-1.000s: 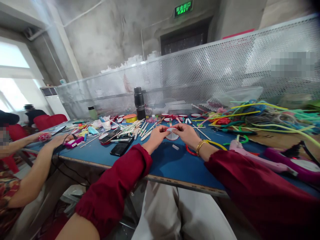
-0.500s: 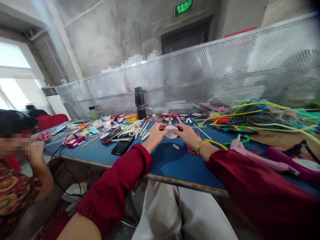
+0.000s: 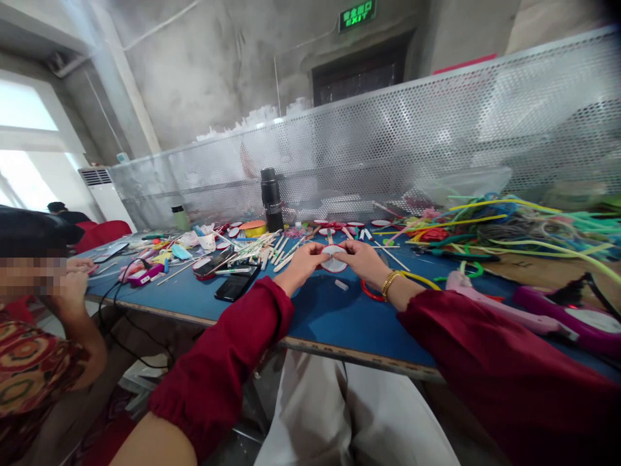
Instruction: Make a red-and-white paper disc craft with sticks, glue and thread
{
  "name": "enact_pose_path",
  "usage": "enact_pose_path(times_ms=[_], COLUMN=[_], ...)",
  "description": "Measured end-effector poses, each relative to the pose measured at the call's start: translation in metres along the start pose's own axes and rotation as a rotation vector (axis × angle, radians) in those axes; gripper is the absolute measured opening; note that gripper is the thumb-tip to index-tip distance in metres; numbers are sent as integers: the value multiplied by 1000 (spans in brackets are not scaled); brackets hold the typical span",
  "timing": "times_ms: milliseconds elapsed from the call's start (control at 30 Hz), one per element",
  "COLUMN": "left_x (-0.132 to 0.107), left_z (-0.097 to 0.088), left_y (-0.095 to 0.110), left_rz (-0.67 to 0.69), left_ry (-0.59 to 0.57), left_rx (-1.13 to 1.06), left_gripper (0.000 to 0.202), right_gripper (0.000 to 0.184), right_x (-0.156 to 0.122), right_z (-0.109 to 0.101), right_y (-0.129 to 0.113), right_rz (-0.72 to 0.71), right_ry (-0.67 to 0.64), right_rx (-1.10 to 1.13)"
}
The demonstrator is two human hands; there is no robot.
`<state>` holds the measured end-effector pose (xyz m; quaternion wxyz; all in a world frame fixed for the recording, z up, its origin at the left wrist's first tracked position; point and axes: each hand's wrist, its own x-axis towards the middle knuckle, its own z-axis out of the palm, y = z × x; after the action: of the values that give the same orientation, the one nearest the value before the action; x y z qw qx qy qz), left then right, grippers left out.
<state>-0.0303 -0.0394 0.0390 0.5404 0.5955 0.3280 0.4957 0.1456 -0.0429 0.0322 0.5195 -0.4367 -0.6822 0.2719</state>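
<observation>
Between both hands I hold a small round white disc with a red rim (image 3: 334, 261), raised just above the blue table. My left hand (image 3: 308, 261) pinches its left edge, thumb on the white face. From the other side my right hand (image 3: 361, 259), with a gold bracelet at the wrist, grips the right edge the same way. Below the disc lies a small translucent stick (image 3: 341, 285). Beside my right wrist, partly hidden by it, is a red ring-shaped thing (image 3: 372, 291), perhaps a tool handle.
Popsicle sticks (image 3: 259, 249), phones (image 3: 237, 283) and a black bottle (image 3: 271, 200) stand or lie to the left. On the right are a pink glue gun (image 3: 504, 307) and a heap of coloured pipe cleaners (image 3: 514, 226). A co-worker (image 3: 53, 310) sits at far left.
The disc has tilted a little, so more of its white face shows. Both my hands keep their hold almost in place. The co-worker at left has leaned and moved their hands slightly.
</observation>
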Motion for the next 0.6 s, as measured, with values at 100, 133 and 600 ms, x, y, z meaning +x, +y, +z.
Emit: enact_pose_path(times_ms=[100,133,600], left_x=[2,3,7], left_z=[-2,-2,-4], left_y=[-2,-2,-6], left_rz=[25,33,82], left_ry=[-4,2,31], left_rx=[22,34,69], left_gripper=[32,31,25], right_gripper=[24,24,26], right_x=[-1,-1,-1], right_z=[0,1,0], right_y=[-3,-3,-4], right_rz=[3,5,-4], right_ry=[-6,-8,-7], right_rx=[0,2,-26])
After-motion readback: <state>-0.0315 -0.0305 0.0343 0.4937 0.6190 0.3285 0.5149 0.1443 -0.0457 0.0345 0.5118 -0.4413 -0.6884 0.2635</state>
